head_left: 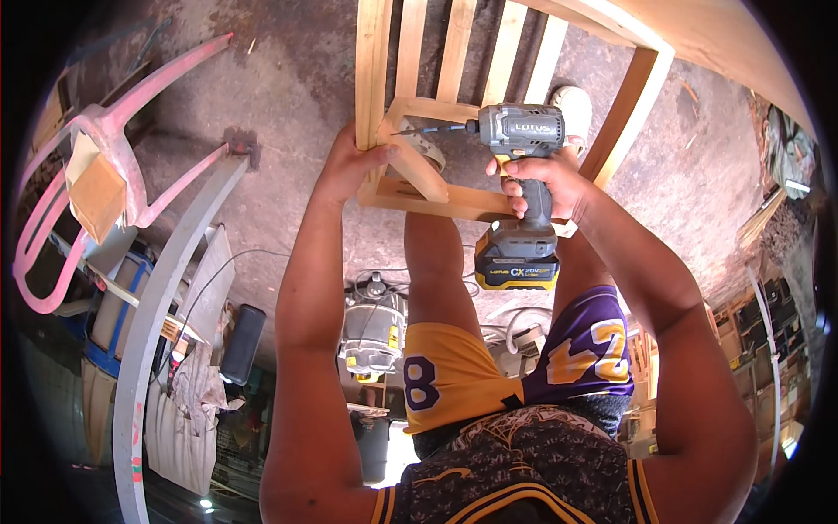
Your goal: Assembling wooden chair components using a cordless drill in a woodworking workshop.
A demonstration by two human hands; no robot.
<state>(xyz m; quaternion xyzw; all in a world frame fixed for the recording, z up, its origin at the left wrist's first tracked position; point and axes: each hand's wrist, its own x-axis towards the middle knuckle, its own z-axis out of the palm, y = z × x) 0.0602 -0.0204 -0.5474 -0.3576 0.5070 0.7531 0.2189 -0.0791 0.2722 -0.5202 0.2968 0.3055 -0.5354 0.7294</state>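
Note:
In my right hand (550, 179) is a grey and black cordless drill (522, 131) with a yellow-trimmed battery below its handle. Its long bit points left, and the tip reaches a short slanted wooden brace (419, 170) at the corner of a slatted wooden frame (374, 61). Whether a screw sits at the tip is too small to tell. My left hand (358, 164) grips the frame's left side beside that brace, its thumb across the wood near the bit. Several parallel slats (457, 52) run away from me inside the frame.
A pink plastic chair (105, 131) lies at the left, with a brown cardboard piece on it. A curved-looking grey bar (161, 288) runs along the left. Below the frame a grey machine (374, 327) with cables stands near my legs. A large wooden panel (733, 44) is at the upper right.

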